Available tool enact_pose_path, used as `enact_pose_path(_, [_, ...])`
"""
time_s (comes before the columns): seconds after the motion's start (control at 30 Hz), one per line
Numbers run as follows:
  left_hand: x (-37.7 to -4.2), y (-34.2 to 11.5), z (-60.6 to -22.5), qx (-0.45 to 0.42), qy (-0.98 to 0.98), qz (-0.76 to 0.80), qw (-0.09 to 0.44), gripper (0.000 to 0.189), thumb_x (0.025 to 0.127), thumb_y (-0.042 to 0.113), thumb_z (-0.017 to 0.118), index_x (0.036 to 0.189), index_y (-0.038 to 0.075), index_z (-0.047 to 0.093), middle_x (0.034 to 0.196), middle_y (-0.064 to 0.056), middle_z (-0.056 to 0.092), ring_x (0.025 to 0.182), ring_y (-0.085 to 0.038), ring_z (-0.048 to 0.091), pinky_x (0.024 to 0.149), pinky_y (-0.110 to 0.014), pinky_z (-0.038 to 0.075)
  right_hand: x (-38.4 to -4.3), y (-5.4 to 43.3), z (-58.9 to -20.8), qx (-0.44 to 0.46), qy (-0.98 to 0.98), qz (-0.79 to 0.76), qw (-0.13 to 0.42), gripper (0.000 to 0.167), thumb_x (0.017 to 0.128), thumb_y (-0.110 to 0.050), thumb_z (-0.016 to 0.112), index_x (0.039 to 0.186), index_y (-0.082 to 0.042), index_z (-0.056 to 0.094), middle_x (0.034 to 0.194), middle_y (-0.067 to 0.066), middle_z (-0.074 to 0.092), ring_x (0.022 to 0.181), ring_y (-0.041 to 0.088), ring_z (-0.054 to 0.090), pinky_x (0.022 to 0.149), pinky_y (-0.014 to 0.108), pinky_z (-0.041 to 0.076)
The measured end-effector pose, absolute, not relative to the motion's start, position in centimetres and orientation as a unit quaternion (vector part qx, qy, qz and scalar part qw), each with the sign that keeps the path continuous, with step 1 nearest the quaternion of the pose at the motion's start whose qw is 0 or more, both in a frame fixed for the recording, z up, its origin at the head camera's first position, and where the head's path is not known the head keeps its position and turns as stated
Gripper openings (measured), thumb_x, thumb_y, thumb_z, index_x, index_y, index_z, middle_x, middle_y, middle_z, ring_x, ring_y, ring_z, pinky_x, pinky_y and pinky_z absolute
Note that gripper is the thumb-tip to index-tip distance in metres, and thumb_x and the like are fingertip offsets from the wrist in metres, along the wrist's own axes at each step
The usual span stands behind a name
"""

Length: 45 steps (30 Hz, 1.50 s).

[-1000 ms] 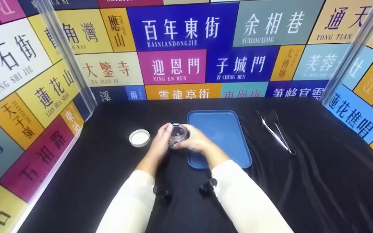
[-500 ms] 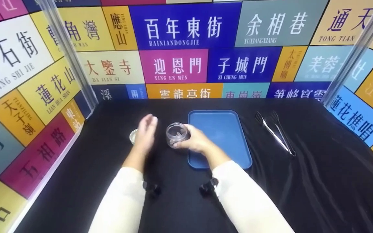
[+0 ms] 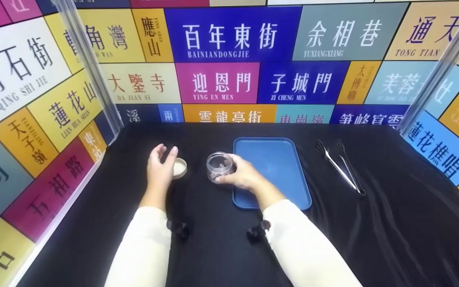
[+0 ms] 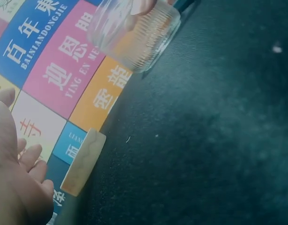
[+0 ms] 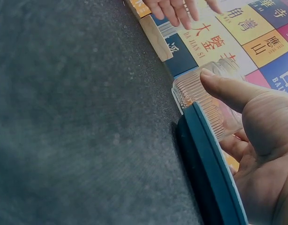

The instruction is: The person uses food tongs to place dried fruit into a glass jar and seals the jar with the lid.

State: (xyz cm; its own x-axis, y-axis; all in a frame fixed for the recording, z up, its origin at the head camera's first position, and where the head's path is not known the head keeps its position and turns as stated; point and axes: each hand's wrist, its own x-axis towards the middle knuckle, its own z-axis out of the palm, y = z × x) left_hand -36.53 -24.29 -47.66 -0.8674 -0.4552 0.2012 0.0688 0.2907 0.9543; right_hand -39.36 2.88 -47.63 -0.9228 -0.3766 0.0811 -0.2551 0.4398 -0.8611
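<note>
A clear ribbed glass jar (image 3: 218,169) stands upright on the black cloth, its mouth uncovered. Small dark pieces seem to lie inside, too unclear to name. My right hand (image 3: 244,174) grips the jar from its right side, thumb toward the front; the right wrist view shows the thumb across the glass (image 5: 197,91). To the left lies a pale round lid (image 3: 179,169) with its hollow side up. My left hand (image 3: 160,169) is just left of it, fingers loosely bent and nothing held. Whether it touches the lid cannot be told; the left wrist view shows the lid (image 4: 84,161) beside the fingers.
A blue rectangular tray (image 3: 271,159) lies right of the jar, partly beneath my right hand and wrist. Farther right, metal tongs (image 3: 343,169) lie spread on the black cloth (image 3: 217,247). Printed sign panels (image 3: 217,81) and clear corner posts enclose the back and sides.
My left hand has let go of the jar and moved left, over past the lid to its far side. The right hand keeps its hold on the jar, which stays in place.
</note>
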Motion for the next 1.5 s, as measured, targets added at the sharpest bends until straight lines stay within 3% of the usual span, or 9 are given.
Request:
enact_pose_path(0.37, [-36.1, -24.7, -48.6, 0.142, -0.850, -0.492, 0.124, 0.104, 0.083, 0.038, 0.086, 0.166, 0.011, 0.031, 0.170, -0.019, 0.039, 0.156, -0.042, 0.037, 0.130, -0.055, 0.032, -39.3, 2.8, -47.6, -0.179, 0.855, -0.483, 0.059, 0.097, 0.074, -0.026, 0.098, 0.157, -0.014, 0.051, 0.149, 0.013, 0.065, 0.141, 0.034, 0.058, 0.126, 0.052, 0.041])
enact_pose_path(0.53, [-36.0, -24.6, -48.5, 0.135, -0.886, -0.431, 0.106, 0.108, 0.080, 0.029, 0.088, 0.167, 0.008, 0.027, 0.169, -0.024, 0.037, 0.157, -0.047, 0.032, 0.132, -0.057, 0.029, -39.2, 2.6, -47.4, -0.184, 0.869, -0.457, 0.044, 0.095, 0.074, -0.030, 0.098, 0.156, -0.017, 0.053, 0.148, 0.009, 0.066, 0.140, 0.035, 0.057, 0.125, 0.052, 0.041])
enact_pose_path(0.83, [-36.1, -24.7, -48.9, 0.127, -0.893, -0.415, 0.116, 0.101, 0.081, 0.021, 0.085, 0.165, 0.006, 0.032, 0.164, -0.021, 0.047, 0.153, -0.046, 0.041, 0.129, -0.056, 0.034, -39.2, 2.4, -47.6, -0.187, 0.873, -0.450, 0.019, 0.091, 0.072, -0.031, 0.099, 0.151, -0.015, 0.057, 0.144, 0.008, 0.068, 0.137, 0.034, 0.057, 0.123, 0.051, 0.042])
enact_pose_path(1.17, [-36.5, -24.0, -48.8, 0.081, -0.839, -0.515, 0.156, 0.104, 0.080, 0.018, 0.088, 0.166, 0.008, 0.030, 0.166, -0.017, 0.047, 0.154, -0.034, 0.044, 0.131, -0.048, 0.033, -39.0, 1.9, -47.1, -0.163, 0.833, -0.528, -0.014, 0.093, 0.068, -0.029, 0.101, 0.148, -0.010, 0.056, 0.142, 0.012, 0.065, 0.132, 0.031, 0.059, 0.119, 0.047, 0.047])
enact_pose_path(1.5, [-36.4, -23.1, -48.1, 0.036, -0.781, -0.596, 0.182, 0.100, 0.078, 0.015, 0.092, 0.163, 0.010, 0.037, 0.162, -0.012, 0.054, 0.149, -0.027, 0.051, 0.129, -0.040, 0.035, -38.6, 1.5, -46.6, -0.165, 0.808, -0.565, -0.039, 0.096, 0.071, -0.028, 0.100, 0.151, -0.005, 0.052, 0.145, 0.016, 0.060, 0.131, 0.032, 0.060, 0.116, 0.045, 0.051])
